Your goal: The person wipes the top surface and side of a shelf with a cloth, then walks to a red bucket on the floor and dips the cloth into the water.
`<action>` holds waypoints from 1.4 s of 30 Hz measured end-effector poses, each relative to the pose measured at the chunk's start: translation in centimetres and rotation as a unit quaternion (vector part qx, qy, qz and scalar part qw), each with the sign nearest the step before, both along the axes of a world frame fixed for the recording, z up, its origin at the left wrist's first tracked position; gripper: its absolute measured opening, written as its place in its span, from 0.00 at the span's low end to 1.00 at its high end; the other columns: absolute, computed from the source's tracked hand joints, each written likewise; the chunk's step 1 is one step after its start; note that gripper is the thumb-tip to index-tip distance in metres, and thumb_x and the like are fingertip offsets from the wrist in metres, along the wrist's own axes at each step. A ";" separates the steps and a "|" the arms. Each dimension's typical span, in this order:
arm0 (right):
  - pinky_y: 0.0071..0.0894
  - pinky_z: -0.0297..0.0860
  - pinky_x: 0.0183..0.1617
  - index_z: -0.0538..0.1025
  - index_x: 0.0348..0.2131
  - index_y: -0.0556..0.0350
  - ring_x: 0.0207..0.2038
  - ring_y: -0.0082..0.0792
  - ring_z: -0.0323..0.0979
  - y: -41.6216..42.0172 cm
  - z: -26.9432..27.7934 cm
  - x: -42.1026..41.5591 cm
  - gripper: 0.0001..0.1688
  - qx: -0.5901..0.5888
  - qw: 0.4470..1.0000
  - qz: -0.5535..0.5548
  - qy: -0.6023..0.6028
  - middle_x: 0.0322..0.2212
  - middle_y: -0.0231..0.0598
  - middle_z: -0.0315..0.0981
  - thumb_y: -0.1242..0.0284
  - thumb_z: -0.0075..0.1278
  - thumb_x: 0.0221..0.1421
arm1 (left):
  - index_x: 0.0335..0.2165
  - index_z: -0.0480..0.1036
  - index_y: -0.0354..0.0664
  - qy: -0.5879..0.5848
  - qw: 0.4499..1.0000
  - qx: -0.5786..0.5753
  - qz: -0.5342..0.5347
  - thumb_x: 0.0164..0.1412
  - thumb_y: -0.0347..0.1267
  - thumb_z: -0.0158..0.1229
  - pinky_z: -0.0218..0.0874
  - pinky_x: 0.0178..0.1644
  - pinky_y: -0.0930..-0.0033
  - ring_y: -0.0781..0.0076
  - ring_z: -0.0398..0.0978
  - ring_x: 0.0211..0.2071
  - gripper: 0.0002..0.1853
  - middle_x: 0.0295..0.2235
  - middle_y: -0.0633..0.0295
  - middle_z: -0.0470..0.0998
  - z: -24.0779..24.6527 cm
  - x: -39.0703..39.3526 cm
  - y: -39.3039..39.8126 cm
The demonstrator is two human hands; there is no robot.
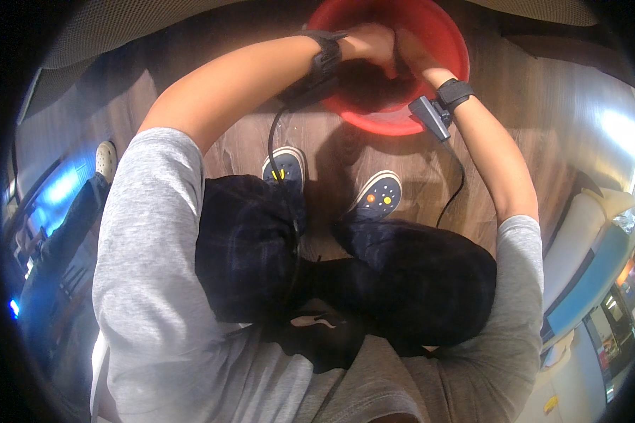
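A red plastic basin point(457, 45) stands on the wood-look floor at the top of the head view. Both hands reach down into it. My left hand point(375, 45) comes in from the left, its fingers bent down beside dark contents at the basin's bottom. My right hand point(410, 50) comes in from the right and lies close to the left one, mostly in shadow. Whether either hand holds something cannot be made out. What the dark contents are is also unclear. Each wrist bears a black strap with a small device and a cable; the right device point(431, 116) overlaps the basin's rim.
Two dark clogs point(381, 195) are on the floor below the basin. At the far left is another person's leg with a light clog point(106, 161). Woven mesh fabric point(137, 26) borders the top. A blue and white object point(587, 280) lies at the right.
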State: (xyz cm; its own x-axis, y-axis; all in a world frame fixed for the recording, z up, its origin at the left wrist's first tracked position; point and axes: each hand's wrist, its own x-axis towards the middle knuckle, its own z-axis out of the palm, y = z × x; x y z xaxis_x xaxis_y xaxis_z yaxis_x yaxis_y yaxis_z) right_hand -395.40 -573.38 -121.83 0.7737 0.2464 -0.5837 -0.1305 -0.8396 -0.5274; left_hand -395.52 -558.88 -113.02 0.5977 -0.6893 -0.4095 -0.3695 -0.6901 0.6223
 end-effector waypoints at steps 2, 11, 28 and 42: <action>0.37 0.70 0.45 0.69 0.52 0.65 0.47 0.44 0.72 -0.4 0.3 0.2 0.24 0.021 0.994 -0.103 0.022 0.44 0.56 0.71 0.66 0.32 0.65 | 0.31 0.81 0.41 -0.011 1.000 0.011 -0.010 0.37 0.38 0.68 0.67 0.39 0.61 0.58 0.78 0.34 0.19 0.28 0.53 0.80 -0.4 0.1 -0.1; 0.35 0.60 0.58 0.67 0.55 0.60 0.55 0.40 0.64 -0.7 2.3 0.7 0.28 0.127 0.967 -0.218 -0.029 0.49 0.49 0.69 0.59 0.30 0.67 | 0.26 0.78 0.37 -0.124 0.992 0.027 0.020 0.37 0.37 0.62 0.67 0.30 0.55 0.51 0.78 0.27 0.16 0.21 0.50 0.78 -5.4 3.5 -0.5; 0.35 0.72 0.48 0.69 0.53 0.46 0.51 0.40 0.67 -2.6 5.0 -0.2 0.39 0.158 0.978 -0.046 0.129 0.50 0.40 0.68 0.60 0.64 0.41 | 0.61 0.46 0.29 0.069 0.997 0.018 -0.037 0.23 0.40 0.76 0.62 0.54 0.62 0.52 0.64 0.56 0.68 0.58 0.38 0.59 -9.9 5.9 0.1; 0.36 0.56 0.61 0.68 0.56 0.52 0.59 0.38 0.61 -1.3 6.9 -1.5 0.29 0.039 0.992 -0.095 -0.069 0.55 0.48 0.65 0.56 0.36 0.64 | 0.47 0.75 0.40 0.004 0.962 0.265 -0.066 0.32 0.45 0.73 0.67 0.49 0.59 0.55 0.74 0.46 0.40 0.45 0.53 0.77 -11.1 5.5 -1.6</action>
State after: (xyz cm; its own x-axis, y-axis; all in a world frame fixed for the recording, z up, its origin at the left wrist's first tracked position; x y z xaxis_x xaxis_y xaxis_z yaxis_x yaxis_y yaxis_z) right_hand -396.88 -574.67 -114.97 0.8822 0.1281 -0.4532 -0.2043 -0.7628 -0.6134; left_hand -390.05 -560.47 -124.14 0.5142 -0.4520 -0.7289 -0.4727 -0.8585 0.1989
